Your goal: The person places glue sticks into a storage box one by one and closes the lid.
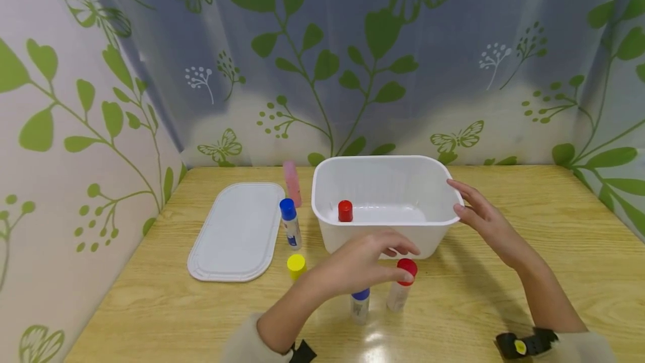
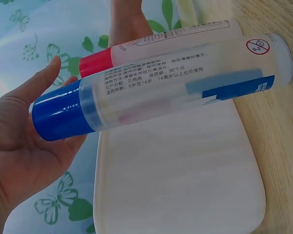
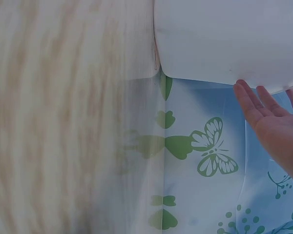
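My left hand reaches in front of the white plastic bin, thumb and fingers spread beside a red-capped glue bottle. In the left wrist view, a gap shows between the thumb and the red cap. Nearer that camera, a blue-capped glue bottle overlaps the fingers; it stands upright on the table, partly hidden by the hand in the head view. My right hand rests straight fingertips on the bin's right rim. Inside the bin, a red-capped item stands at the left.
Left of the bin lies a white lid. Between them stand another blue-capped bottle and a pink bottle behind it. A yellow-capped bottle is partly hidden by the left forearm. A leaf-patterned curtain hangs behind the wooden table.
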A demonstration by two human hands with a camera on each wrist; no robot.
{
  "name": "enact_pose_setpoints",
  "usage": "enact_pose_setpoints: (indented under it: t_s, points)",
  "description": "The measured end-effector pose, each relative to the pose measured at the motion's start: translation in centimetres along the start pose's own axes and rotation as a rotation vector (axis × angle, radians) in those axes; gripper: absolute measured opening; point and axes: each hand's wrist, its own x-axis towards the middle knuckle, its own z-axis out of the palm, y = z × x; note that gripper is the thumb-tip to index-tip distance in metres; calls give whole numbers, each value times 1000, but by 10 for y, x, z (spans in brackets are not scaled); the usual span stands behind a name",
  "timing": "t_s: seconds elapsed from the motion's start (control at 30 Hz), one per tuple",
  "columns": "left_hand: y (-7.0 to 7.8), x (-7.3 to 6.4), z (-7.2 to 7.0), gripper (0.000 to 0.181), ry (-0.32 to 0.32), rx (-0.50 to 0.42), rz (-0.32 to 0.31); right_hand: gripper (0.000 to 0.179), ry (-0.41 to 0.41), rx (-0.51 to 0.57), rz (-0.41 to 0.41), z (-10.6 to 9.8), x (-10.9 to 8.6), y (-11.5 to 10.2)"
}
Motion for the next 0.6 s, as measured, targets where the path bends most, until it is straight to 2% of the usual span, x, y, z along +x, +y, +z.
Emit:
enact_pose_setpoints:
  t_s: [0.27, 0.6]
  points:
    - [-3, 4, 4, 32, -36, -28, -58, 48, -2, 9, -7, 0, 0, 1]
    - [-6, 8, 7, 27, -81, -92, -65, 48, 0, 9, 4, -1, 0, 2]
